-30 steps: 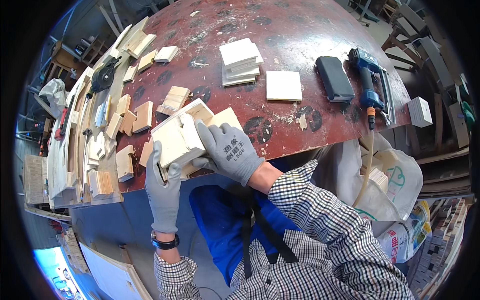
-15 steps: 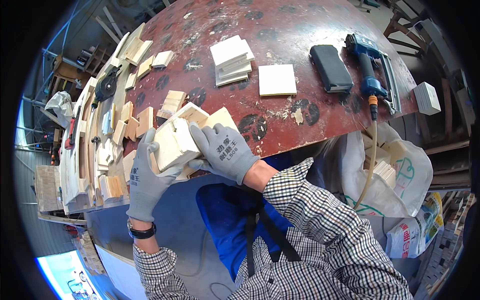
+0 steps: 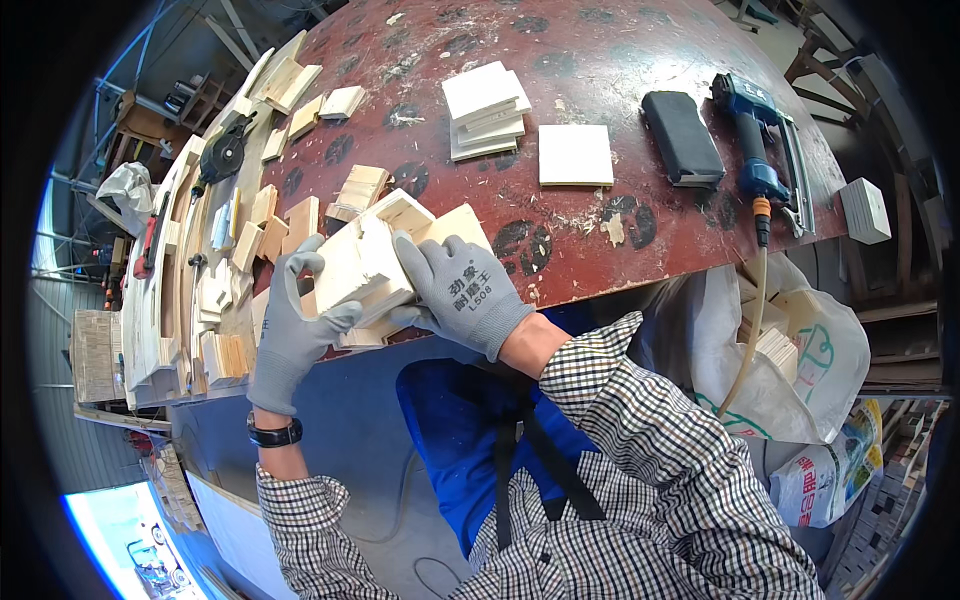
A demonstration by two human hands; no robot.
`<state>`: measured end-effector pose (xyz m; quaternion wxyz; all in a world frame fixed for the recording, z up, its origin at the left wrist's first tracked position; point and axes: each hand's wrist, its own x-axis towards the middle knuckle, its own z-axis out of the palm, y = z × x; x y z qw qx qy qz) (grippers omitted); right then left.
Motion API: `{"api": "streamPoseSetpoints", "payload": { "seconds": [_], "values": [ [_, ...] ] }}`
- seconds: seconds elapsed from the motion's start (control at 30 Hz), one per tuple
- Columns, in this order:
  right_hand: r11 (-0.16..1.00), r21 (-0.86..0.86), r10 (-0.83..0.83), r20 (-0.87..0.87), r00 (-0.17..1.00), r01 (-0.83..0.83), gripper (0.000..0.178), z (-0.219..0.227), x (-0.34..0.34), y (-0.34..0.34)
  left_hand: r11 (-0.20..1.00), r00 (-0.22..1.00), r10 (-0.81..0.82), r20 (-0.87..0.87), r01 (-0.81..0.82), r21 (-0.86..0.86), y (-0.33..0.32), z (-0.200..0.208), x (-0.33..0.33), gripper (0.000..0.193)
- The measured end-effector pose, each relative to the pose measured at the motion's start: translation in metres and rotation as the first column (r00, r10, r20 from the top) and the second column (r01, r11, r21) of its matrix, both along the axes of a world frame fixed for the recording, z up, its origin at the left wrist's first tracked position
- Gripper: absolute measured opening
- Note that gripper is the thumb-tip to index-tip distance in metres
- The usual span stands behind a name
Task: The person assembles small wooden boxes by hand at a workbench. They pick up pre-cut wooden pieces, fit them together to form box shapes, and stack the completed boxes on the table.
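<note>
- In the head view, the pale wood block (image 3: 350,262) was near the front edge of the red tabletop (image 3: 585,278), between the two gloved hands; whether it rested on the pieces around it or was lifted could not be told.
- The right hand (image 3: 458,293) had its grip narrowed around the block's right end, fingers over the upper side and thumb low down.
- The left hand (image 3: 292,315) had a wide grip, thumb and forefinger curved apart at the block's left side; I could not tell whether any fingertip touched the wood.
- Just behind the block lay a flat board (image 3: 462,226), and to its left was a group of small wood pieces (image 3: 300,222).
- Farther off stood a stack of white squares (image 3: 487,108), with a single white square (image 3: 575,157) beside it, then a dark case (image 3: 684,138) and a blue nail gun (image 3: 752,140) with a hose (image 3: 757,300).
- The step in hand seemed to be positioning or gathering the block.
- As I judged it, the next move called for a steady right hold and a left grip brought squarely onto the opposite side.
</note>
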<state>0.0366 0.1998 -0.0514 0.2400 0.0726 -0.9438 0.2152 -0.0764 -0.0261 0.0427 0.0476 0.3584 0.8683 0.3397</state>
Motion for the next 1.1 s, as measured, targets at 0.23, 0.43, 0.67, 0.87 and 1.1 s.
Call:
{"api": "streamPoseSetpoints", "payload": {
  "seconds": [0.23, 0.43, 0.67, 0.87, 1.1],
  "values": [
    [1.0, -0.001, -0.009, 0.062, 0.998, 0.009, 0.092, 0.008, 0.003, 0.001, 0.998, 0.997, -0.03, 0.066, 0.026, 0.065, 0.006, -0.005, 0.009, 0.074],
    [1.0, -0.006, -0.017, 0.079, 0.997, 0.017, 0.088, 0.009, 0.002, 0.003, 0.975, 0.978, -0.067, 0.198, 0.021, 0.223, 0.002, -0.011, 0.007, 0.074],
    [0.986, -0.169, 0.0, 0.046, 0.999, 0.007, 0.1, 0.017, 0.002, 0.002, 0.666, 0.968, 0.043, 0.247, -0.212, 0.715, -0.023, -0.025, 0.043, 0.072],
    [0.979, -0.196, 0.058, -0.035, 0.998, -0.063, 0.09, 0.021, -0.002, 0.008, 0.333, 0.905, -0.02, 0.424, -0.394, 0.857, -0.057, -0.03, 0.097, 0.084],
    [0.945, -0.316, 0.113, 0.075, 0.991, -0.084, 0.072, 0.025, -0.007, 0.007, 0.358, 0.848, 0.097, 0.522, -0.519, 0.777, -0.073, -0.031, 0.164, 0.1]
  ]
}}
